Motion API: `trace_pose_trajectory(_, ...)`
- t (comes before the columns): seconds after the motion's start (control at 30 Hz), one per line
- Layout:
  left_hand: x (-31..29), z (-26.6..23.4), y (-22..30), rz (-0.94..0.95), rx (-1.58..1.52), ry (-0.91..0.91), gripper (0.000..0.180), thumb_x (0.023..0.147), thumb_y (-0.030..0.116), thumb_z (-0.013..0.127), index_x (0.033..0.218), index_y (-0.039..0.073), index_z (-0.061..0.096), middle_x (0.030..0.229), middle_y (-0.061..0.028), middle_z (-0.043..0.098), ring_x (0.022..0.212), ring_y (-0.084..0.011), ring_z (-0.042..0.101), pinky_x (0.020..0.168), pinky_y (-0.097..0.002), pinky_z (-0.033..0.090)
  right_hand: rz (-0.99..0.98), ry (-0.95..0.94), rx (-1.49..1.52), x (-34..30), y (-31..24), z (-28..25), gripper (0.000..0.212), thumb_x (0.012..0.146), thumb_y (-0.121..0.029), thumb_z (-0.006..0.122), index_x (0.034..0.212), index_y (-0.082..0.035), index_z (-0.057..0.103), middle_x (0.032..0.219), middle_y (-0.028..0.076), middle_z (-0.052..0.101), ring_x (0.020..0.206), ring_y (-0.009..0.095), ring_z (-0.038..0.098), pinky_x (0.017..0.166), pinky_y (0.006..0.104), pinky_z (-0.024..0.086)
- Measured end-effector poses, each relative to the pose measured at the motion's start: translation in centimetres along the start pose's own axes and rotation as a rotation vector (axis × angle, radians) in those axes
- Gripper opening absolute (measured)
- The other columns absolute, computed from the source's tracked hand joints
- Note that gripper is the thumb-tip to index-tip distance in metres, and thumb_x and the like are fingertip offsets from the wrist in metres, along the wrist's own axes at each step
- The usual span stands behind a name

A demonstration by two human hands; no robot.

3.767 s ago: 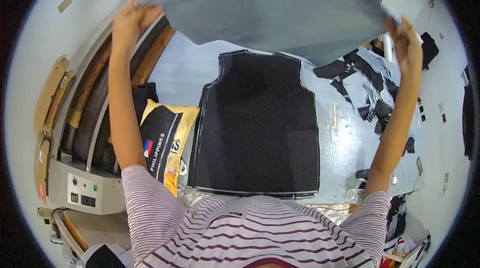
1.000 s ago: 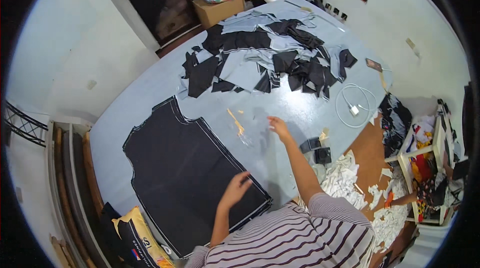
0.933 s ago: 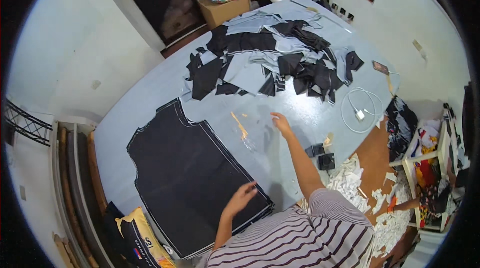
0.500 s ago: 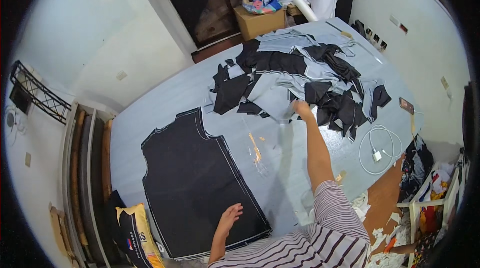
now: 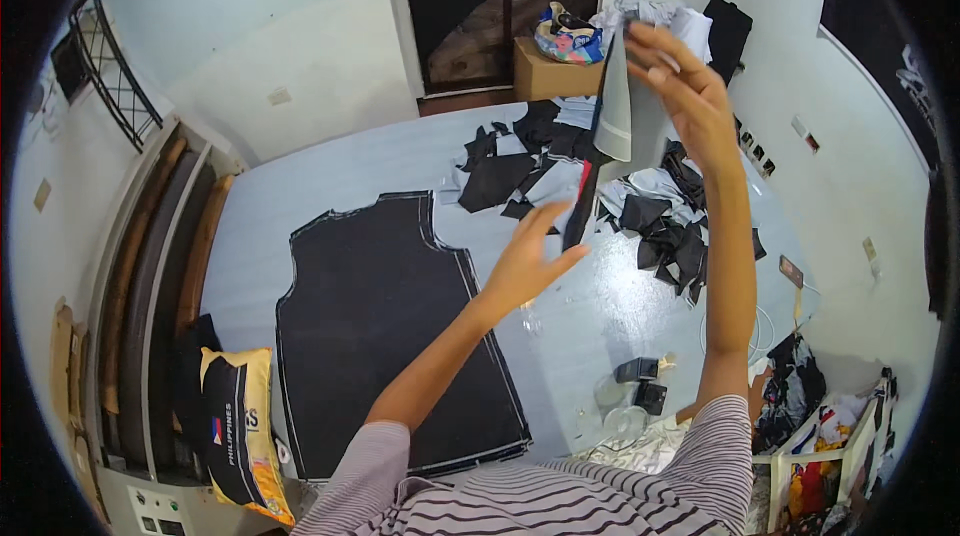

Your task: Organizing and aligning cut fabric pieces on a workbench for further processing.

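My right hand (image 5: 690,96), raised above the far part of the table, pinches the top of a cut fabric piece (image 5: 614,121). This piece hangs down edge-on, grey and black with a short red strip along it. Below, my left hand (image 5: 522,271) is open, thumb and fingers apart beside the hanging lower end; whether it touches the cloth I cannot tell. A large black shirt-shaped panel (image 5: 380,326) with white-marked edges lies flat on the table at the left. Behind the hanging piece spreads a pile of black and grey cut fabric (image 5: 500,181).
Small black boxes (image 5: 640,370) and a clear round container (image 5: 626,424) stand near the table's front edge. A phone (image 5: 791,271) and white cable (image 5: 765,331) lie at the right. Fabric rolls (image 5: 165,266) and a yellow-black pillow (image 5: 240,426) flank the left side.
My right hand has lifted a fabric piece from the pile. My left hand has moved forward and right, off the black panel to beside the piece. The view has shifted, showing small boxes in front.
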State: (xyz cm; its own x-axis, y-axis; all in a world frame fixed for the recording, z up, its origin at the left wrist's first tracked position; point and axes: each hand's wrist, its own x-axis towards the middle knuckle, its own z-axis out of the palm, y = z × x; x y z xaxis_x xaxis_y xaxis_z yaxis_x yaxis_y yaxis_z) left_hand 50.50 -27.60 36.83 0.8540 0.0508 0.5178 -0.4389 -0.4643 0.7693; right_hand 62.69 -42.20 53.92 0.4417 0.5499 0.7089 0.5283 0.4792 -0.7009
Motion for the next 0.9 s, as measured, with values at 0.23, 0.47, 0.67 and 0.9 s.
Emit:
trace_pose_trajectory(0.23,-4.0,-2.4,3.2,0.134,0.147,0.559,0.087,0.062,0.020,0.072,0.127,-0.001,0.019,0.127,-0.0240,0.019,0.114,-0.0388,0.031,0.092,-0.0411,0.031,-0.147,-0.023,0.001,1.1,-6.9,12.4,0.049,0.077,-0.006,0.048,0.123,0.005,0.032,0.133,0.012,0.025,0.116,0.031,0.036,0.091,0.0431,0.036)
trace_pose_trajectory(0.47,-10.0,-12.2,7.9,0.305,0.099,0.707,0.079,0.068,0.021,0.069,0.129,0.001,0.023,0.129,-0.0193,0.030,0.111,-0.0326,0.037,0.090,-0.0390,0.032,-0.275,-0.055,-0.123,-1.9,-6.2,22.5,0.065,0.074,-0.007,0.058,0.128,-0.002,0.024,0.134,0.008,0.020,0.111,0.024,0.039,0.088,0.0337,0.039)
trace_pose_trajectory(0.67,-13.6,-20.2,7.9,0.182,-0.263,0.733,0.029,0.073,0.001,0.055,0.101,0.001,0.057,0.078,-0.0032,0.059,0.062,-0.0044,0.047,0.056,-0.0190,0.039,-0.108,-0.086,-0.028,-3.5,-3.6,31.4,0.060,0.074,-0.005,0.058,0.127,-0.003,0.030,0.132,0.009,0.022,0.107,0.020,0.043,0.085,0.0306,0.039)
trace_pose_trajectory(0.9,-20.9,-26.2,9.0,-0.178,-0.102,0.722,0.017,0.080,0.015,0.055,0.082,-0.001,0.060,0.051,0.0021,0.042,0.052,-0.0004,0.035,0.043,-0.0188,0.028,-0.124,-0.435,-0.333,-5.0,-2.9,39.3,0.061,0.068,-0.008,0.063,0.123,-0.006,0.038,0.129,0.010,0.030,0.106,0.024,0.046,0.085,0.0312,0.038)
